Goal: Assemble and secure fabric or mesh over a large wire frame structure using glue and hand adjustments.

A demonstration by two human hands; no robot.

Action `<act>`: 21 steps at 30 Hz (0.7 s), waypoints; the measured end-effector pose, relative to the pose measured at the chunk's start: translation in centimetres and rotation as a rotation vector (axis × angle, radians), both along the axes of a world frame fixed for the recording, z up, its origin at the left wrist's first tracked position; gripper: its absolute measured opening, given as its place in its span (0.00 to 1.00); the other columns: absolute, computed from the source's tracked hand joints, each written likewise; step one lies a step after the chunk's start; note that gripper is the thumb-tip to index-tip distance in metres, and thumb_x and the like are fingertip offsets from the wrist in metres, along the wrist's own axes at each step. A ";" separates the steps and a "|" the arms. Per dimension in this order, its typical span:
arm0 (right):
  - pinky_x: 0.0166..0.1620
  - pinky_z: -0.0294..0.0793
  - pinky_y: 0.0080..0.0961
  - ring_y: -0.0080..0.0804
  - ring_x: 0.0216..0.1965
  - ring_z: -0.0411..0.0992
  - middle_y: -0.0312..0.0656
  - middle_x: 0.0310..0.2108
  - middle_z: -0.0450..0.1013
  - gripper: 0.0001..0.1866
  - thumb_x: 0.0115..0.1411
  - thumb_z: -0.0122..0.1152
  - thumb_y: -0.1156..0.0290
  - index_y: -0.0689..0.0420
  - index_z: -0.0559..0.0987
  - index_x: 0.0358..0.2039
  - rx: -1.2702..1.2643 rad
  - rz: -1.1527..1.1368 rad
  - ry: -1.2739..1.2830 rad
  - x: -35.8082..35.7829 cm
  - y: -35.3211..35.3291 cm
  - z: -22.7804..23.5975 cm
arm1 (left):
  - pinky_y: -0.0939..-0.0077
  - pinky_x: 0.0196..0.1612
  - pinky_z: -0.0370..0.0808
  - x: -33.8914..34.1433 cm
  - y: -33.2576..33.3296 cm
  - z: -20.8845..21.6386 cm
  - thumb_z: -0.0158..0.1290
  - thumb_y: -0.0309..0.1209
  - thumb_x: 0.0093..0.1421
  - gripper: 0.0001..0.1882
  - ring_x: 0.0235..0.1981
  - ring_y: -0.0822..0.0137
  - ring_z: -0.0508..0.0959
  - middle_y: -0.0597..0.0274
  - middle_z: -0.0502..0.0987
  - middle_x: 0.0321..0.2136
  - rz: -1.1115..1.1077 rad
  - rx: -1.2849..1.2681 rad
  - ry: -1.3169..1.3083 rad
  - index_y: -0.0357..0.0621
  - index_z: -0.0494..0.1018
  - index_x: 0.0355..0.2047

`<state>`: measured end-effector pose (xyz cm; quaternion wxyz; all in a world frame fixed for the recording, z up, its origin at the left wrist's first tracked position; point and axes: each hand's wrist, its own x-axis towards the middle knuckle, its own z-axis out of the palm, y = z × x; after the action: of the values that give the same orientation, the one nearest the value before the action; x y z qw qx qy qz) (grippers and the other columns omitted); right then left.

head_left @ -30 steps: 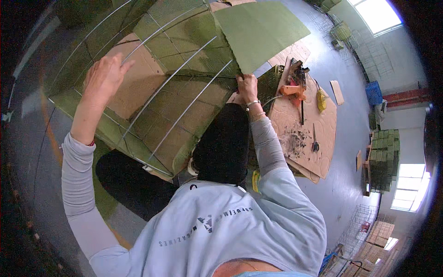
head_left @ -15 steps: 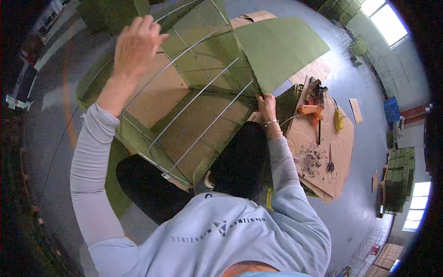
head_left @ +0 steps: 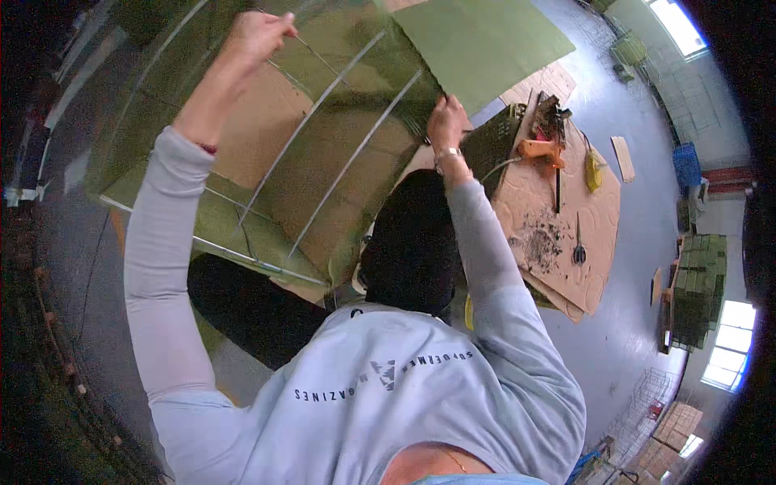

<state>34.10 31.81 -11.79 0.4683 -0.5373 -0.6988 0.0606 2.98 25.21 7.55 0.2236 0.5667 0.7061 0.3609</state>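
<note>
A large wire-framed box, its metal rods (head_left: 356,158) curving across green sheeting and brown panels (head_left: 255,133), lies tilted over my knees. A flat green panel (head_left: 489,48) extends from its far right edge. My right hand (head_left: 447,125) is closed with its fingertips pinching the dark edge of the green sheeting, where the panel meets the box. Raised over the box's far left part, my left hand (head_left: 250,44) has its fingers curled together. What they hold, if anything, I cannot make out.
To the right, cardboard (head_left: 586,279) carries an orange glue gun (head_left: 541,150), scissors (head_left: 579,249), a yellow object (head_left: 594,174) and scattered dark bits (head_left: 540,246). A blue crate (head_left: 687,165) and stacked green boxes (head_left: 697,283) stand farther right.
The box has shifted and turned, its near left corner swinging outward to the left. Both hands have moved farther away from me, and my right hand also slightly left.
</note>
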 end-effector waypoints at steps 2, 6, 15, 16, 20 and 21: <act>0.32 0.62 0.50 0.62 0.31 0.67 0.59 0.25 0.68 0.08 0.57 0.48 0.73 0.65 0.68 0.25 0.006 -0.010 0.009 -1.5 0.9 1.1 | 0.83 0.18 0.54 -1.7 -0.7 -0.6 0.49 0.47 0.61 0.18 0.15 0.82 0.59 0.77 0.62 0.13 0.037 0.078 0.007 0.45 0.77 0.29; 0.31 0.66 0.50 0.64 0.28 0.69 0.62 0.23 0.71 0.15 0.61 0.50 0.66 0.68 0.65 0.26 -0.050 0.085 0.155 -5.2 2.7 -0.3 | 0.82 0.22 0.57 -0.9 -2.9 -0.4 0.49 0.46 0.61 0.18 0.17 0.81 0.60 0.76 0.62 0.13 0.181 0.187 0.133 0.45 0.78 0.29; 0.18 0.62 0.32 0.29 0.12 0.63 0.36 0.10 0.63 0.21 0.52 0.65 0.60 0.62 0.70 0.14 -0.626 0.203 0.216 -7.4 1.3 -9.1 | 0.82 0.22 0.60 -2.4 -4.5 -4.3 0.50 0.45 0.60 0.18 0.18 0.81 0.64 0.74 0.67 0.15 0.219 0.254 0.019 0.42 0.78 0.28; 0.18 0.62 0.32 0.29 0.12 0.63 0.36 0.10 0.63 0.21 0.52 0.65 0.60 0.62 0.70 0.14 -0.631 0.207 0.207 -8.0 0.7 -9.0 | 0.82 0.22 0.60 -3.0 -4.5 -4.8 0.50 0.45 0.60 0.18 0.18 0.81 0.64 0.74 0.67 0.15 0.227 0.250 0.013 0.42 0.78 0.28; 0.14 0.65 0.36 0.33 0.18 0.73 0.42 0.15 0.69 0.20 0.51 0.66 0.63 0.65 0.70 0.14 0.046 0.119 -0.273 -8.0 -0.7 -9.4 | 0.81 0.26 0.64 -4.6 -4.1 -5.8 0.50 0.45 0.61 0.18 0.21 0.80 0.69 0.71 0.73 0.18 0.252 0.210 0.065 0.42 0.79 0.32; 0.21 0.68 0.38 0.44 0.21 0.72 0.49 0.18 0.70 0.18 0.48 0.65 0.61 0.64 0.72 0.18 -0.357 0.211 -0.075 -7.9 -0.4 -9.4 | 0.81 0.28 0.67 -4.7 -4.1 -5.4 0.50 0.44 0.61 0.18 0.23 0.79 0.71 0.69 0.76 0.21 0.255 0.184 0.120 0.41 0.79 0.33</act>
<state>26.24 31.40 -21.19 0.3306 -0.5375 -0.7462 0.2120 -1.72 21.15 2.18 0.0805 0.5113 0.7482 0.4152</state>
